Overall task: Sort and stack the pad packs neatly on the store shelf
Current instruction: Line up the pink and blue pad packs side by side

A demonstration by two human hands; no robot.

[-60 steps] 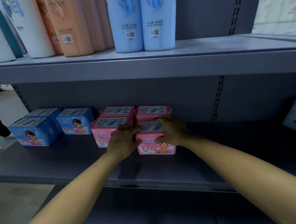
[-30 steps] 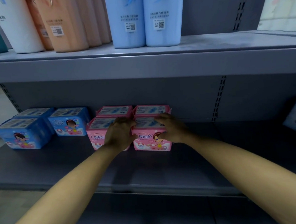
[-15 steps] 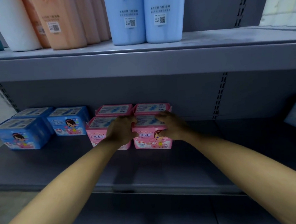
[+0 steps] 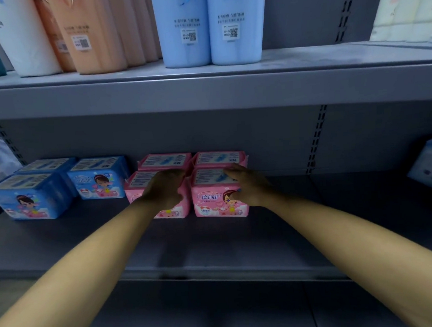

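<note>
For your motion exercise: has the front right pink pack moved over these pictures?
Yes. The front right pink pack slid back, level with its left neighbour.

Matt grey painted metal shelf (image 4: 215, 244) carries glossy plastic-wrapped pink pad packs (image 4: 219, 201) and, at nine o'clock, shiny blue pad packs (image 4: 27, 200) — smooth plastic bottles (image 4: 209, 27) above, at twelve.

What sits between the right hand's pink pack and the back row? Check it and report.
Nothing visible. The right hand grips the front right pink pack, which already sits close against the rear right pink pack. The left hand rests on the front left pink pack beside it.
</note>
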